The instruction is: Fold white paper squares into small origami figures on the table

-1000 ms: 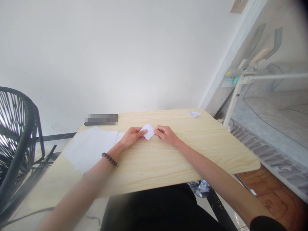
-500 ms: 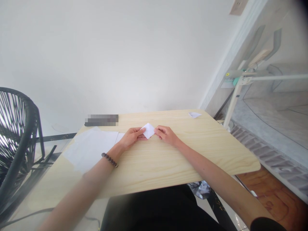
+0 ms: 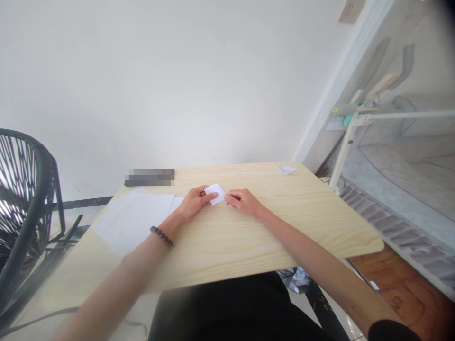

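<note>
Above the middle of the table, a small piece of folded white paper (image 3: 215,191) is held between both hands. My left hand (image 3: 195,202) grips it from the left, thumb on top and fingers behind. My right hand (image 3: 243,201) pinches the paper's right corner between thumb and curled fingers. Left of my left hand lie several loose white sheets (image 3: 137,218), partly overlapping. At the far right of the tabletop rests another folded white paper piece (image 3: 287,169).
A pale wooden table (image 3: 227,251) stands against a white wall. A blurred-out dark object (image 3: 149,177) sits at its back left. A black woven chair (image 3: 46,156) is to the left, and a white metal frame (image 3: 343,151) with grey handles is to the right.
The folded paper has turned and shifted slightly left and now looks squarer than its earlier diamond outline. My left thumb reaches further over it. My right hand has moved slightly left.
</note>
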### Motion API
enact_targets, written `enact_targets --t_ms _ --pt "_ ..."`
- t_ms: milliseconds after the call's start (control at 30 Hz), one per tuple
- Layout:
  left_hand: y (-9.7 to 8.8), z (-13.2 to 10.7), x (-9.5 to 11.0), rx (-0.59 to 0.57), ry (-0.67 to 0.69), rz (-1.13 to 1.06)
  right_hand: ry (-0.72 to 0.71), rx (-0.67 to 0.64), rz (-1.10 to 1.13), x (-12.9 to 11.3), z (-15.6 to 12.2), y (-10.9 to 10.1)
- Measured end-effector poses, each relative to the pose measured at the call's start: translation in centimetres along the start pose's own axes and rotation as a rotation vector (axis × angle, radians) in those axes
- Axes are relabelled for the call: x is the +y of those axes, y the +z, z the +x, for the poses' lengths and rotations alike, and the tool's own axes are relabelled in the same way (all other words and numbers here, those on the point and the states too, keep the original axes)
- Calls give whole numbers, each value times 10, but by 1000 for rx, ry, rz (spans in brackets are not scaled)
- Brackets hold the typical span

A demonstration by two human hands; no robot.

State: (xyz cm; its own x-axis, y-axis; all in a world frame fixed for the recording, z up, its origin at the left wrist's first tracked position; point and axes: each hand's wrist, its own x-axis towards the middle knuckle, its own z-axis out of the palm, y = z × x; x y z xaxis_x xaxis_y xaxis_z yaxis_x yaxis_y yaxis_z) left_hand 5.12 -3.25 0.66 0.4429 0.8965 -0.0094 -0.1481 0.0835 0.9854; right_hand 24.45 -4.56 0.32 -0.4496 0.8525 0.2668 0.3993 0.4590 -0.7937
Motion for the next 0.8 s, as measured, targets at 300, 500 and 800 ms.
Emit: enact_targets --t_ms 300,500,800 --pt "2 -4 5 -55 -6 342 -21 12 51 -4 0 1" --pt "3 -5 6 -73 -16 354 9 -12 105 -2 0 0" --pt "5 -4 7 24 32 281 43 -34 134 1 1 0"
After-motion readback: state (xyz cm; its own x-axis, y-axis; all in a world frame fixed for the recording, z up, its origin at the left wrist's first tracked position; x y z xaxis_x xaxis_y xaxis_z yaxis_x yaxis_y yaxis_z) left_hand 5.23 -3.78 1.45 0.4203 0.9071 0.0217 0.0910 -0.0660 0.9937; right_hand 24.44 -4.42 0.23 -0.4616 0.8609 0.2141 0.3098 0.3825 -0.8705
